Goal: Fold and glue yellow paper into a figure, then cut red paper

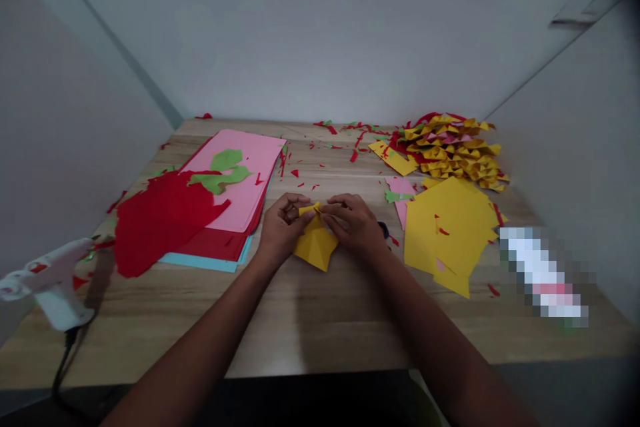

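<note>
A creased yellow paper piece point(317, 247) is held up between my two hands, near the middle of the table. My left hand point(284, 227) pinches its upper left edge with thumb and fingers. On the other side, my right hand point(356, 223) has its fingers closed on the upper right part. The paper narrows to a small folded tip between my fingertips, and its lower part spreads out with fold lines. Just behind my right hand, a dark object point(384, 229) shows only in part.
Red paper point(160, 220), pink sheets point(250, 173) and green scraps point(227, 160) lie at left, beside a white glue gun point(60, 287) with a cord. Yellow sheets point(445, 227) and a pile of folded yellow pieces point(455, 150) are at right. Red scraps dot the wooden table point(270, 340).
</note>
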Available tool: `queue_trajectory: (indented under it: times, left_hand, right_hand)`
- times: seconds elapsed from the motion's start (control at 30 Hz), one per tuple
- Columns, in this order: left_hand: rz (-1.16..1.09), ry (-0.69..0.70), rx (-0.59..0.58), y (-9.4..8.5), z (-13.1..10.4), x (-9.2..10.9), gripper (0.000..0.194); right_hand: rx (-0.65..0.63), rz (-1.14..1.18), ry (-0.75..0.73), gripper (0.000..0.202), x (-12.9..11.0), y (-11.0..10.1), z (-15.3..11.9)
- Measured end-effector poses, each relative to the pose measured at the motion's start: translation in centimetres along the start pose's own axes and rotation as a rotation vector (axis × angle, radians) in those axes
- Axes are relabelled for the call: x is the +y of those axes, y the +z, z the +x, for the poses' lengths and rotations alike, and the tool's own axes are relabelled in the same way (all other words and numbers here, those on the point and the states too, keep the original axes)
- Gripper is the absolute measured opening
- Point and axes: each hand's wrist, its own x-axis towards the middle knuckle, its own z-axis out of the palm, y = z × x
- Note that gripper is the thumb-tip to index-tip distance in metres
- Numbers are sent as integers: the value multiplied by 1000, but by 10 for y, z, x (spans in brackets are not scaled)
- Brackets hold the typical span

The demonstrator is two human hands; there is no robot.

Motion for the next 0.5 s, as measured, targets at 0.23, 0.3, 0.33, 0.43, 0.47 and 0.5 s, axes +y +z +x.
queue_trajectory:
  times: [0.23, 0.3, 0.33, 0.43, 0.47, 0.5]
  left_hand:
    - [-16, 42, 32, -1, 3, -1, 40]
    - [0, 51, 44, -1, 4, 0, 39]
    - [11, 54, 43, -1, 4, 0, 38]
    - [49, 42, 2, -2, 5, 0, 39]
    - [56, 28, -19, -2, 5, -1, 40]
    - [65, 6, -40, -3, 5, -3, 41]
  right_hand:
    - [-9, 155, 81, 26, 0, 5, -1]
    - [3, 252, 115, 26, -2, 8, -1]
    - [14, 300, 122, 26, -2, 9, -1]
    - [30, 387, 113, 21, -4, 10, -1]
    - [29, 381, 107, 19, -4, 9, 0]
    - [21, 355, 100, 16, -4, 8, 0]
